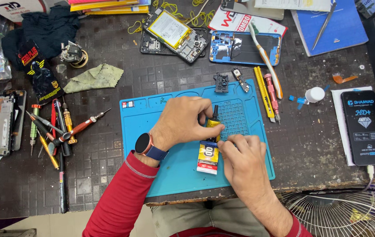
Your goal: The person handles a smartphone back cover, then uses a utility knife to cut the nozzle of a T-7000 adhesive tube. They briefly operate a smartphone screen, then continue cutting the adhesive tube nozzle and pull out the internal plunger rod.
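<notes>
**A:** Where's the glue tube?

**B:** The glue tube (208, 151) lies on the blue work mat (152, 131), near the middle of the counter (310, 145), nozzle pointing away from the person. The left hand (183, 120) has its grip closed around the upper part by the black nozzle; the right hand (242, 160) pinches the tube's middle, fingers shut on it.

**A:** How far along is it?

**B:** The tube is in hand, but I see no glue laid anywhere. Whether the cap is on or off is hard to tell; fingers cover it. The opened phone with its yellow battery (170, 28) and the blue phone frame (244, 48) sit well apart at the back, untouched.

**A:** Anything crowding the spot?

**B:** Two small black parts (229, 81) rest on the mat's far edge. A yellow cutter (263, 90) and pink tool (271, 90) lie just beside it; the screwdrivers (51, 129) are off to the left.
</notes>
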